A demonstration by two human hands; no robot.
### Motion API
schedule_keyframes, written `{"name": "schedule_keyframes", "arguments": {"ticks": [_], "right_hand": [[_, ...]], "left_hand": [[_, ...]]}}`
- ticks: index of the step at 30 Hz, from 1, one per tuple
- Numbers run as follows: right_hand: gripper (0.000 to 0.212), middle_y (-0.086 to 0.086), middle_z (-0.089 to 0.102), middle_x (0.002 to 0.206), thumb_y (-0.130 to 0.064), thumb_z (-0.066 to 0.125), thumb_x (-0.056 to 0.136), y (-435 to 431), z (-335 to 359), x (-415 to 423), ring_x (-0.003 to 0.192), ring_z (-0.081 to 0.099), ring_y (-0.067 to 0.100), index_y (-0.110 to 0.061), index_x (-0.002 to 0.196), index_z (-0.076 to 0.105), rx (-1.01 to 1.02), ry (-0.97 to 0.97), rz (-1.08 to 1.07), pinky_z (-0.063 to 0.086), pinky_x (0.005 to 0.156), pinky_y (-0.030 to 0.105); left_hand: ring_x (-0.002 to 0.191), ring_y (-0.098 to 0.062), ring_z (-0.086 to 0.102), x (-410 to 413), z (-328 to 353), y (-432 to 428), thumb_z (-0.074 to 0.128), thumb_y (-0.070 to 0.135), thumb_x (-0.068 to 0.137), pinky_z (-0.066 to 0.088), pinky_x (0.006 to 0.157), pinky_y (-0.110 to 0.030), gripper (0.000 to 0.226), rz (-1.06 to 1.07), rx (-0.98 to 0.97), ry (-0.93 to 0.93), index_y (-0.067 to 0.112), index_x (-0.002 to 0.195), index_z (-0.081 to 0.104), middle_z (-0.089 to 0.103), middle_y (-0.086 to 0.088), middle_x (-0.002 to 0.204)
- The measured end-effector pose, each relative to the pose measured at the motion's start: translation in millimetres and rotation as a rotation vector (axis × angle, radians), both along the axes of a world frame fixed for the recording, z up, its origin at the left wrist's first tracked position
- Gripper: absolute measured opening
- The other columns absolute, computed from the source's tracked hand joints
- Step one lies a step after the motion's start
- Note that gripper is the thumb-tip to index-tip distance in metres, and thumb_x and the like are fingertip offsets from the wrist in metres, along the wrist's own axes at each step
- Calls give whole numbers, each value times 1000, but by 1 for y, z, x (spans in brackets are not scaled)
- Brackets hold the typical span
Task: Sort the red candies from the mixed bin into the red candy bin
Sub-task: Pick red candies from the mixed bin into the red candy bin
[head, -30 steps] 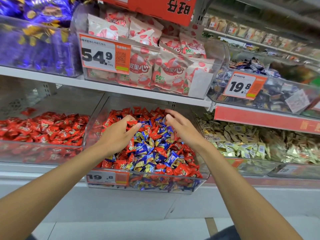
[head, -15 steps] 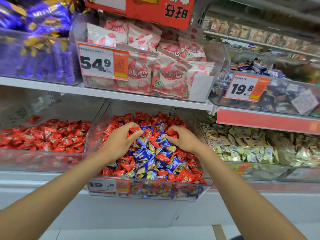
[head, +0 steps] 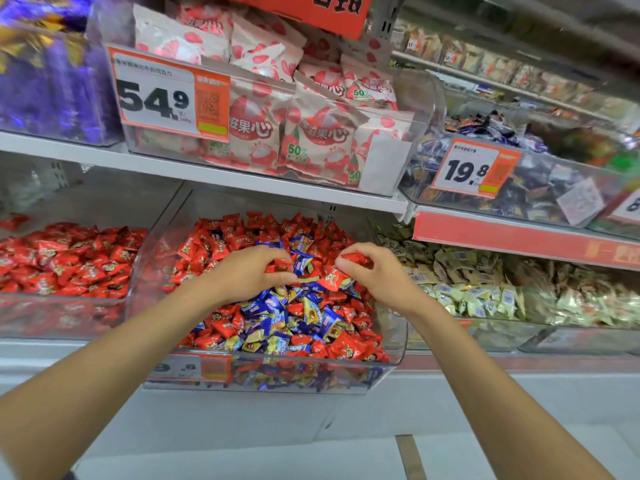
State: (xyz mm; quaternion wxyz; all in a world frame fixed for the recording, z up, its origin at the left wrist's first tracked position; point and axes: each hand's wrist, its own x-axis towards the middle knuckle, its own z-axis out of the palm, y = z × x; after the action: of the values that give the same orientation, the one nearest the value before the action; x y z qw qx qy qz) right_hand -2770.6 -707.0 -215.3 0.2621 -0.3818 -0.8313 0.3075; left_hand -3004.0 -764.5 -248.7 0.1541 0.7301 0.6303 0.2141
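Observation:
The clear mixed bin sits in the middle of the lower shelf, heaped with red, blue and yellow wrapped candies. Left of it, the red candy bin holds only red candies. Both my hands are over the mixed pile. My left hand has its fingers curled around a red candy. My right hand pinches another red candy at its fingertips, with a further red one just under the thumb.
A bin of pale yellow-green candies stands to the right. The upper shelf overhangs the bins and carries bagged sweets behind a 54.9 price tag and dark candies behind a 19.8 tag.
Both hands went from hovering with fingers extended over the mixed bin to dipping into the pile and curling around red candies. The camera has moved closer.

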Motion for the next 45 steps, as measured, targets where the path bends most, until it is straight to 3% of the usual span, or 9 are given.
{"name": "schedule_keyframes", "arguments": {"ticks": [5, 15, 18, 21, 26, 29, 32, 41, 45], "right_hand": [[6, 1, 65, 94, -26, 63, 92, -7, 0, 1, 76, 57, 0, -25, 88, 68, -47, 14, 18, 41, 68, 12], [15, -14, 51, 123, -26, 61, 93, -14, 4, 5, 117, 47, 0, -29, 104, 70, -96, 9, 69, 39, 97, 21], [16, -18, 58, 102, -26, 58, 95, -17, 8, 7, 89, 54, -8, -23, 105, 71, -110, 16, 32, 42, 78, 18], [20, -12, 59, 78, -18, 51, 99, -16, 6, 9, 61, 53, -3, -22, 114, 63, -67, 18, -46, 41, 57, 14], [15, -5, 57, 84, -38, 51, 97, -13, -3, 6, 66, 50, 14, -26, 104, 56, 17, -180, -65, 40, 62, 31], [50, -3, 54, 102, -59, 54, 87, -14, -16, -1, 89, 53, 12, -28, 126, 50, 56, -397, -5, 43, 73, 25], [53, 5, 50, 127, -50, 59, 89, -12, -25, -3, 115, 49, 21, -31, 135, 41, 46, -519, 56, 43, 96, 35], [32, -2, 57, 129, -25, 64, 91, -16, -18, 1, 114, 52, 16, -19, 123, 59, 78, -412, 32, 40, 95, 28], [30, -5, 67, 112, -25, 65, 91, -19, -13, 4, 71, 58, 11, -21, 120, 63, 1, -201, -10, 51, 72, 32]], "left_hand": [[125, -17, 49, 0, -2, -2, 65, 51, 82, 41, 102, -39, 43, 23, -34, 42, 32, 121, 62, 54, 6, 136], [85, -7, 58, -4, 8, -23, 63, 38, 88, 46, 76, -26, 27, 166, 198, -264, 25, 110, 69, 60, 5, 110], [80, 2, 58, -6, 8, -28, 62, 37, 88, 44, 70, -16, 28, 149, 185, -281, 22, 111, 70, 65, 7, 110], [94, -21, 65, -3, 9, -31, 61, 39, 88, 52, 84, -38, 25, 92, 132, -285, 28, 109, 68, 67, 9, 113], [49, -16, 54, 11, 6, -32, 52, 43, 93, 48, 53, -28, 35, -9, 84, -111, 45, 128, 51, 56, 18, 108], [77, -12, 56, 17, 4, -30, 49, 44, 94, 48, 69, -28, 42, -68, 23, 0, 52, 134, 40, 53, 17, 109], [94, -11, 52, 19, 5, -27, 52, 46, 92, 45, 82, -31, 37, -113, -53, 60, 46, 128, 52, 51, 7, 100], [95, -10, 52, 22, 0, -25, 66, 42, 85, 45, 88, -36, 27, -106, -32, -35, 33, 110, 68, 56, 9, 103], [93, -9, 53, 15, -1, -29, 67, 38, 84, 44, 88, -31, 27, -42, 49, -162, 29, 109, 69, 56, 11, 99]]}}
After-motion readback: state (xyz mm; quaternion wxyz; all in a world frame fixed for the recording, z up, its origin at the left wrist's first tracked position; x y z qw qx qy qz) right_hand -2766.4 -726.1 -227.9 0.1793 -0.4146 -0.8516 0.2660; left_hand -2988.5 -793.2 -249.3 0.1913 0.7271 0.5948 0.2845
